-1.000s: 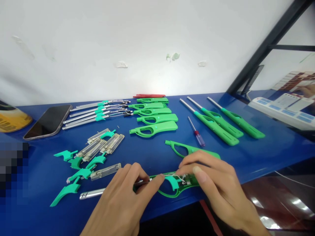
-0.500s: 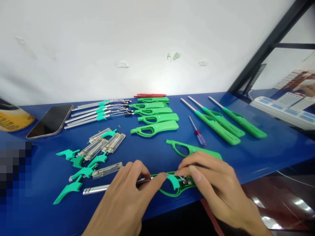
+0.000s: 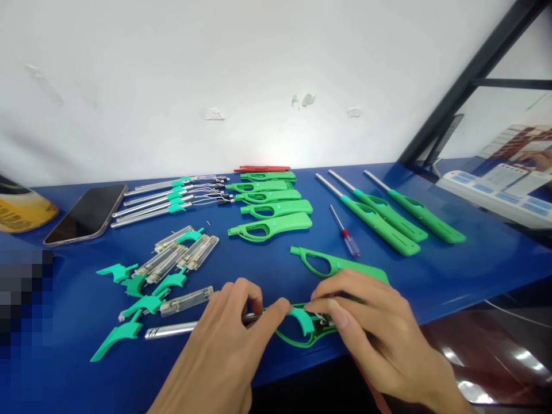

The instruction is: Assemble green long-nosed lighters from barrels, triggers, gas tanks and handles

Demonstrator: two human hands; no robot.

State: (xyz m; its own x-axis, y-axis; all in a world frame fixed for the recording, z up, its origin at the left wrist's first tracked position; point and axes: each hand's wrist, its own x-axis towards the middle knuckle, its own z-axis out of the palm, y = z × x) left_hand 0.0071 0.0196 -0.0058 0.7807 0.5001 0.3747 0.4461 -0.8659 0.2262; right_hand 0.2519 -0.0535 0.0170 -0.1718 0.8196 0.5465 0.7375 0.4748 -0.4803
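Near the table's front edge lies an open green lighter shell half (image 3: 297, 344), a teal trigger (image 3: 306, 321) seated in its front loop. My left hand (image 3: 224, 345) is closed around the rear of a silver metal tube (image 3: 172, 330), its thumb tip on the shell's front end beside the trigger. With thumb and fingers closed, my right hand (image 3: 379, 333) grips the shell's handle part, over thin white wires (image 3: 319, 317). Its palm and fingers hide the shell's back end. Just behind this hand rests another green shell half (image 3: 357, 267).
Left are loose teal triggers (image 3: 116, 339), clear fuel tanks (image 3: 187, 301) and a phone (image 3: 88, 213). Metal tubes with wires (image 3: 150, 214) and green shells (image 3: 276, 226) lie toward the wall. A screwdriver (image 3: 351, 243) and three assembled lighters (image 3: 388, 230) lie right.
My right fingers have shifted slightly over the wires in the shell. The left hand keeps its hold on the tube, and the view has moved a little.
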